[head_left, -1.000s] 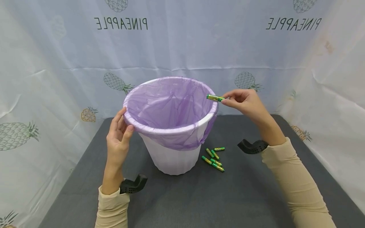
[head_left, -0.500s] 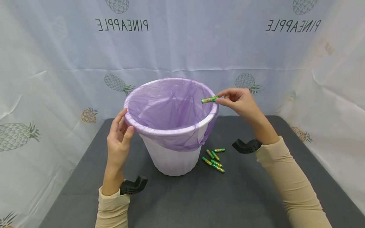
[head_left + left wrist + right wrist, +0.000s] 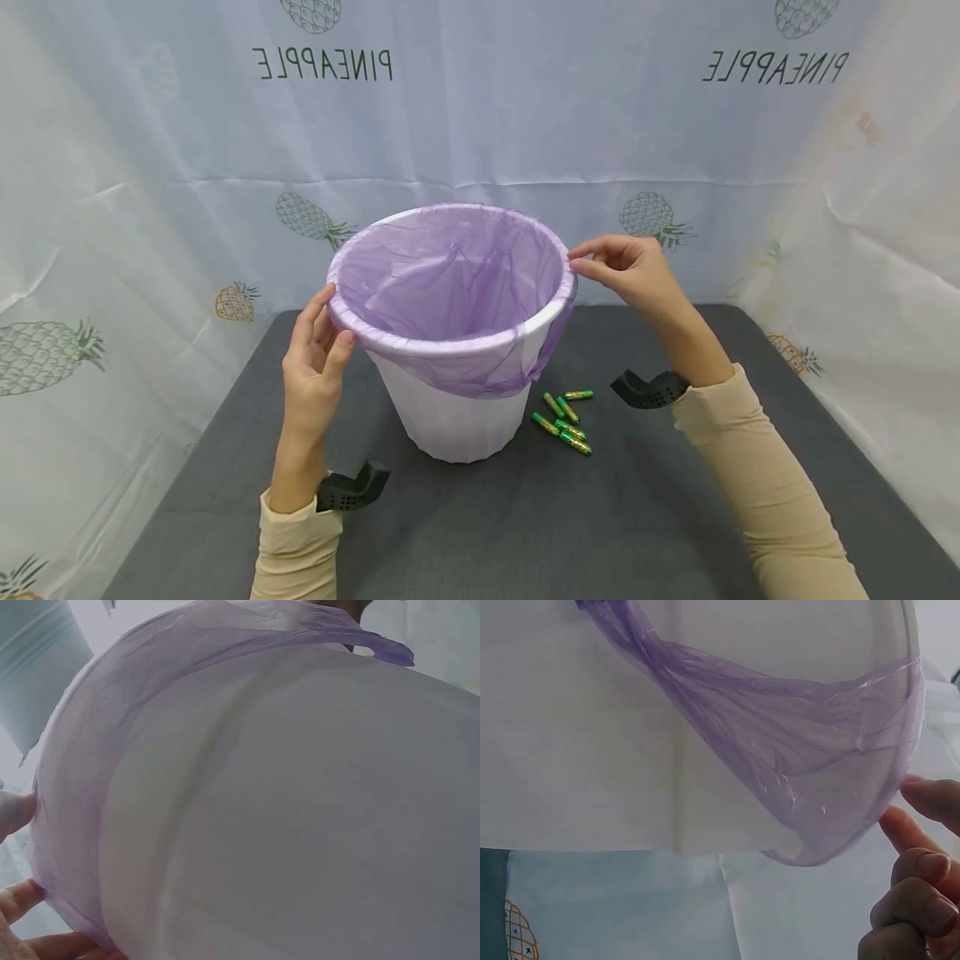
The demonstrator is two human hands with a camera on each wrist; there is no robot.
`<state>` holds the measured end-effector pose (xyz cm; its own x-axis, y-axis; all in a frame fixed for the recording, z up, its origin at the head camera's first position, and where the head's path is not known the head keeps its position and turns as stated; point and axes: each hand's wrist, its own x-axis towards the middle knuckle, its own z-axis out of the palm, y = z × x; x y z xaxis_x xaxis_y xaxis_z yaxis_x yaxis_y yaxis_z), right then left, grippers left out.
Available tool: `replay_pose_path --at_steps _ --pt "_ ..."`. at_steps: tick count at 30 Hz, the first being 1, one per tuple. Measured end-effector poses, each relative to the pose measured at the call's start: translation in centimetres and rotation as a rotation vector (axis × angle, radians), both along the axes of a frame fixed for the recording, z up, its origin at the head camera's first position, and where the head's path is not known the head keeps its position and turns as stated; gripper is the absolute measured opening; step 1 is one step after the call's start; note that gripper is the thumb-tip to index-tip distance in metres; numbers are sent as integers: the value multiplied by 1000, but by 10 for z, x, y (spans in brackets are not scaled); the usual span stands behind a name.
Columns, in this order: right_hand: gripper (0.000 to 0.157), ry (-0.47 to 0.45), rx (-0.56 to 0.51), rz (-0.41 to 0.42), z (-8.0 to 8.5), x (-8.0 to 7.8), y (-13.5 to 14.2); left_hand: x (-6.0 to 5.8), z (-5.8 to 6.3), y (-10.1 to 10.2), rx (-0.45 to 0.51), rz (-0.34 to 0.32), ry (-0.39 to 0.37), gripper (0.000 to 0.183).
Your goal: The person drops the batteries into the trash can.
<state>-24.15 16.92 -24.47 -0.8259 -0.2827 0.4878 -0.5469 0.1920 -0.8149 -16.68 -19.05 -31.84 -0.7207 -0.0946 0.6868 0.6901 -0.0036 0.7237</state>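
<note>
A white trash bin [image 3: 450,417] stands on the dark table, lined with a purple plastic bag [image 3: 450,283] folded over its rim. My left hand [image 3: 311,379] holds the bin's left rim, thumb and fingers against the bag. At the right rim is my right hand [image 3: 633,271], its thumb and index fingertips apart right at the edge, nothing between them; the other fingers are bent in the right wrist view. Several green-and-gold batteries [image 3: 573,443] lie right of the bin's base. The bottom of the bag's inside is hidden.
The dark grey tabletop [image 3: 480,533] extends in front of and beside the bin. White curtains [image 3: 510,108] printed with pineapples hang behind and at both sides. Black camera mounts [image 3: 648,390] sit on both wrists.
My right hand moved left to the rim with a battery, then let it go over the bin; the battery is out of sight now. The left hand stays on the rim.
</note>
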Motion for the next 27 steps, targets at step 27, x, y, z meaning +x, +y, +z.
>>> replay_pose_path --at_steps 27 --pt "13 -123 -66 -102 -90 20 37 -1 0 1 6 -34 64 50"
